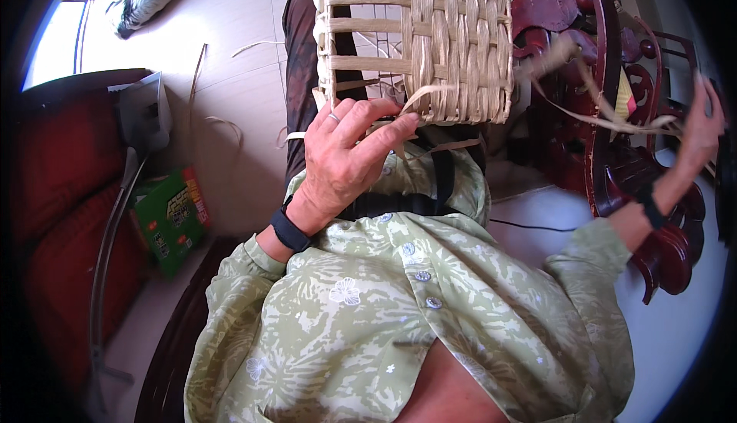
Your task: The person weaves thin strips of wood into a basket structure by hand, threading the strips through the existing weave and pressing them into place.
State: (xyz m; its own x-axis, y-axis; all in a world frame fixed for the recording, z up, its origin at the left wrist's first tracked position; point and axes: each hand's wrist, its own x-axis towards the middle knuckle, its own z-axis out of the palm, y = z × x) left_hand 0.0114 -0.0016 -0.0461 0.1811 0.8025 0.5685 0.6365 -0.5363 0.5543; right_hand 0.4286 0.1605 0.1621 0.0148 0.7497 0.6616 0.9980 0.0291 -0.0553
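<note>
The left hand [345, 147] pinches a pale strip [424, 94] between thumb and fingers at the lower edge of a woven panel [461, 39]. The right hand [702, 127] is out at the far right, blurred, fingers stretched; a long strip [606, 122] runs up to it, but whether the hand grips it I cannot tell.

The panel is at the upper middle, above the lap and in front of a dark trouser leg [299, 47], its top cut off by the picture's edge. Its right part is closely woven up to the right rim; toward the wrapped left rim, flat crossbands leave see-through gaps.

Left of that leg, pale tiled floor [257, 77] opens out, with thin loose strips [198, 77] lying on it. Farther left, a curved metal stand [107, 262] and a red seat [77, 223] border this room. On the right, a carved dark-red chair [664, 258] stands just beyond the panel's right edge, narrowing the space toward the right hand.

A green printed packet [161, 227] leans behind the stand, its contents hidden.
</note>
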